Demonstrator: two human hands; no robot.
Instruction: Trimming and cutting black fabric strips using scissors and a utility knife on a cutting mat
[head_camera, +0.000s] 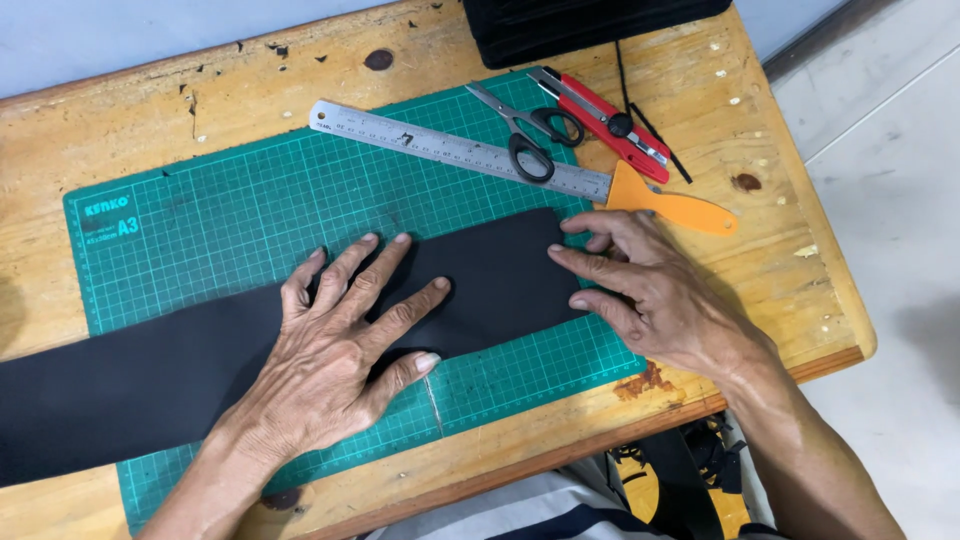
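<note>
A: Head view, only cam. Left hand (345, 345) lies flat w/ fingers spread, gripping nothing, pressing the black strip (200, 365) down at frame centre. Right hand (655, 290) at centre-right, fingertips (560, 252) extended onto the strip's right end, not clenched, pinning the edge.

B: Strip location?

A: Runs from lower left of frame, off the cutting mat (220, 215), diagonally up to centre-right, its end on the green grid. Matte black, thin, flat, long rectangle, edges look straight, no creases seen.

B: Doing it well?

A: My read: keep the palm weight even so the sheet doesn't creep, square the short end to a grid line.

B: Other kit?

A: Upper centre: steel ruler (455, 150), scissors (525, 130), red utility knife (605, 120), orange scraper (670, 205). All apart from both hands. Wooden table (780, 150) beneath.
</note>
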